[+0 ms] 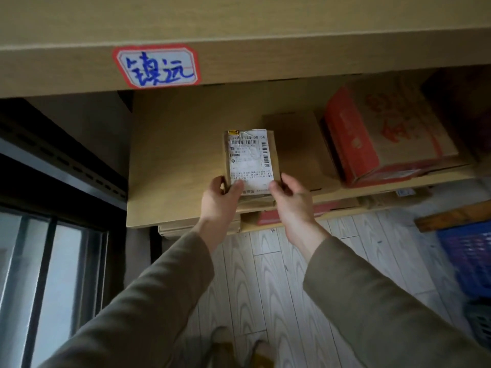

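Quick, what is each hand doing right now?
Left hand: holding the small parcel by its lower left corner, thumb on the label.
Right hand: holding the same parcel by its lower right corner.

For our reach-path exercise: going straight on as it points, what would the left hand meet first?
The left hand grips the parcel; past that, only bare shelf seems to lie ahead, though depth is unclear.

The wooden shelf (172, 155) bears a labelled parcel (249, 155) at its front edge. A plain box (297, 147) lies at the parcel's three o'clock, with a red-printed carton (385, 134) beyond.
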The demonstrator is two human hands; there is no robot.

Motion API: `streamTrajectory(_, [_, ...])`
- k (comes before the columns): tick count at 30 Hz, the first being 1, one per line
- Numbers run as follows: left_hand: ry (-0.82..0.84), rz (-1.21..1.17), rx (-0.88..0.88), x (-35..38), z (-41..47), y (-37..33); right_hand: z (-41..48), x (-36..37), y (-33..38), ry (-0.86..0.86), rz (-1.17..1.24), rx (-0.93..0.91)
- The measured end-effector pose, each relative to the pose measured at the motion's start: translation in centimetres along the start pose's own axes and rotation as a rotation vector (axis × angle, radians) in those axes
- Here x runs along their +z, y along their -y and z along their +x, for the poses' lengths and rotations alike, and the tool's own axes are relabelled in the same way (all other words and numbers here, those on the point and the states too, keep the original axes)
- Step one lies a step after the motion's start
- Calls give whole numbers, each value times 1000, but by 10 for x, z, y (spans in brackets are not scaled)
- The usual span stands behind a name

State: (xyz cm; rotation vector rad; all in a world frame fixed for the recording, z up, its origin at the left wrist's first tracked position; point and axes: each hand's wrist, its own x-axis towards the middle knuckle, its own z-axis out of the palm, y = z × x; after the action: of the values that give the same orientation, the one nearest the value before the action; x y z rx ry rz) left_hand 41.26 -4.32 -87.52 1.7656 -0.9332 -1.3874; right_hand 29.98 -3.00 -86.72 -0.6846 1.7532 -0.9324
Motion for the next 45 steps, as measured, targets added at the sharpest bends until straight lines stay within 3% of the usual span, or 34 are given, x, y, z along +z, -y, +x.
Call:
streamTrajectory(8, [2, -250, 160, -36, -28, 10, -34, 19, -7, 57, 209, -141])
streamTrajectory(14, [-66, -286, 149, -56, -31, 14, -45, 40, -10, 74, 311, -140])
streamTrajectory(26, [-195, 6, -52, -115, 32, 18, -24, 113, 15, 228, -23, -4])
streamTrajectory(31, [-290, 307, -33, -108, 33, 10, -19, 113, 8, 237, -33, 4])
streamTrajectory(33, [-377, 471, 49, -102, 28, 7, -17, 106, 9, 229, -32, 3])
streamTrajectory(35, [-421, 556, 272, -87, 16, 4, -14, 91, 11, 175, -46, -29])
streamTrajectory(37, [-368, 552, 472, -62, 1, -2, -7, 67, 13, 83, -74, -83])
streamTrajectory(39, [-222, 500, 499, -31, -14, -7, 4, 35, 12, -25, -100, -118])
streamTrajectory(42, [-25, 432, 262, 19, -25, -10, 27, -20, 5, -173, -219, -116])
streamTrajectory(45, [68, 386, 7, 60, -20, -8, 51, -66, -5, -204, -367, -126])
